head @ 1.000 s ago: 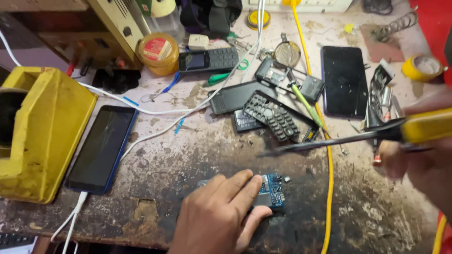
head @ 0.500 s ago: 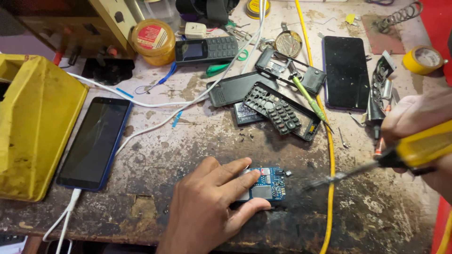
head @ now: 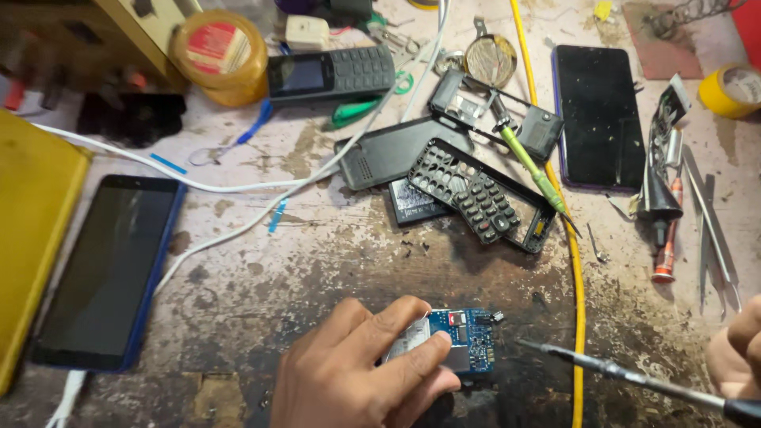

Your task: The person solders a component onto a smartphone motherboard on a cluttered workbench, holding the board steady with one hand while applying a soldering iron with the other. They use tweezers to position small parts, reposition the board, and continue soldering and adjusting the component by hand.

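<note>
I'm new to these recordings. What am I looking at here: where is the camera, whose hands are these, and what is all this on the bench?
The camera sits on a person's head and looks down at a worn workbench. Both hands are that person's own. The left hand pins a small blue circuit board to the bench. The right hand holds a thin metal-tipped tool, its tip just short of the board. Around lie a dark smartphone, a phone keypad frame, a keypad phone, a second smartphone and a yellow cable.
</note>
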The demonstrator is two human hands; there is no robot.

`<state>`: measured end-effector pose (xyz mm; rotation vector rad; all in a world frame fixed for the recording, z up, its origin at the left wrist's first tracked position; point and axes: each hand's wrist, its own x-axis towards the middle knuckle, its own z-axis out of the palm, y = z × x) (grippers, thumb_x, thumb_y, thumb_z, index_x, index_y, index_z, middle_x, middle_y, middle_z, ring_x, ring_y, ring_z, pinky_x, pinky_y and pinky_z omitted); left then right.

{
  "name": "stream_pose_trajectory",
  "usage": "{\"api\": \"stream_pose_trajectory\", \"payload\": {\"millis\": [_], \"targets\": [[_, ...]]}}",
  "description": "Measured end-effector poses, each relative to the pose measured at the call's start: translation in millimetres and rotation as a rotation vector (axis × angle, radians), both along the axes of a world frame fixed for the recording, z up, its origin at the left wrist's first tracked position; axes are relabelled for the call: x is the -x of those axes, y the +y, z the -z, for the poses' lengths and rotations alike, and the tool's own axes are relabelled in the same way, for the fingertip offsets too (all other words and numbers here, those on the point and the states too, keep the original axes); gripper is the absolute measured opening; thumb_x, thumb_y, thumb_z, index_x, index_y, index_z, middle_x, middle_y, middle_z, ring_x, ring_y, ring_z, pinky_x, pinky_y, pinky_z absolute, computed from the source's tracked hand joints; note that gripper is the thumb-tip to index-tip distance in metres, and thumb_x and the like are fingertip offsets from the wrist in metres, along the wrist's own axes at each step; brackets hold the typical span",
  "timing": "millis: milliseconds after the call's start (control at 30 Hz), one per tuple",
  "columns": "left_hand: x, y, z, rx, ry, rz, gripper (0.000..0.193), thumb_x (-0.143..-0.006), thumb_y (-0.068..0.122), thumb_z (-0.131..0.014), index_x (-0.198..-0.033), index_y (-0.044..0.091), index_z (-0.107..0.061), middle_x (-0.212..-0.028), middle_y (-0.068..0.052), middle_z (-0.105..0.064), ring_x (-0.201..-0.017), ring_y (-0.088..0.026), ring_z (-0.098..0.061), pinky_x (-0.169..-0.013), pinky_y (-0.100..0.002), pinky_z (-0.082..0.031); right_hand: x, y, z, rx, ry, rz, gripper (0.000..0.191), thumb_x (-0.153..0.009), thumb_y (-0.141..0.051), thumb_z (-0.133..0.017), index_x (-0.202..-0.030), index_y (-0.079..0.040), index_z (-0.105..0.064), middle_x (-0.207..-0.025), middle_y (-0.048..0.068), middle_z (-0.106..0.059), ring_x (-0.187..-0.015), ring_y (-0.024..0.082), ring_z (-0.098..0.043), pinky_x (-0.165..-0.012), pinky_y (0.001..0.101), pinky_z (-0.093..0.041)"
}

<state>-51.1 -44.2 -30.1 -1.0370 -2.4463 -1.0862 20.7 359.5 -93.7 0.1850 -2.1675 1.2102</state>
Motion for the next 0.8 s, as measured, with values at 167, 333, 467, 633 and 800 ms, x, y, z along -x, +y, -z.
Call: {"api": "stream_pose_trajectory", "payload": {"millis": [167, 333, 467, 633, 800], "targets": [[6, 0, 8, 0.011, -0.006, 0.024, 0.030, -0.076, 0.037, -0.088, -0.099, 0.020, -0.081, -0.115, -0.003, -0.075, -0.075, -0.018, -0.065, -0.060, -0.036, -0.058, -2, -2, 9, -0.014, 0.003, 0.023, 0.027, -0.092, 0.002, -0.060, -0.071, -0.007, -0.046, -0.064, 0.005, -0.040, -0.048, 0.013, -0.040, -0.051, 0.0269, -0.034], [6, -1, 11, 0.002, -0.018, 0.012, 0.029, -0.075, 0.037, -0.087, -0.097, 0.020, -0.081, -0.114, -0.004, -0.075, -0.075, -0.016, -0.065, -0.060, -0.034, -0.059, -6, -3, 16, -0.023, 0.002, 0.030, 0.026, -0.092, 0.001, -0.061, -0.072, -0.007, -0.047, -0.065, 0.006, -0.041, -0.048, 0.013, -0.041, -0.051, 0.0270, -0.034], [7, -1, 12, -0.003, 0.013, 0.008, 0.029, -0.076, 0.038, -0.088, -0.098, 0.020, -0.081, -0.113, -0.004, -0.076, -0.073, -0.016, -0.065, -0.059, -0.033, -0.058, -6, -9, 14, -0.032, -0.001, 0.035, 0.025, -0.093, 0.000, -0.061, -0.073, -0.007, -0.048, -0.065, 0.006, -0.041, -0.048, 0.013, -0.041, -0.051, 0.0271, -0.034], [6, -1, 12, -0.017, 0.017, -0.010, 0.028, -0.076, 0.037, -0.087, -0.097, 0.021, -0.080, -0.112, -0.004, -0.075, -0.074, -0.016, -0.065, -0.059, -0.033, -0.058, -8, -13, 13, -0.034, 0.002, 0.039, 0.024, -0.093, -0.001, -0.061, -0.074, -0.007, -0.048, -0.065, 0.006, -0.042, -0.049, 0.013, -0.042, -0.051, 0.0272, -0.035], [8, -2, 14, -0.008, 0.053, 0.011, 0.027, -0.077, 0.037, -0.088, -0.097, 0.020, -0.080, -0.112, -0.005, -0.075, -0.073, -0.015, -0.065, -0.057, -0.032, -0.058, -11, -12, 17, -0.034, 0.004, 0.048, 0.023, -0.093, -0.002, -0.062, -0.074, -0.006, -0.049, -0.065, 0.006, -0.043, -0.049, 0.014, -0.042, -0.051, 0.0274, -0.035]]}}
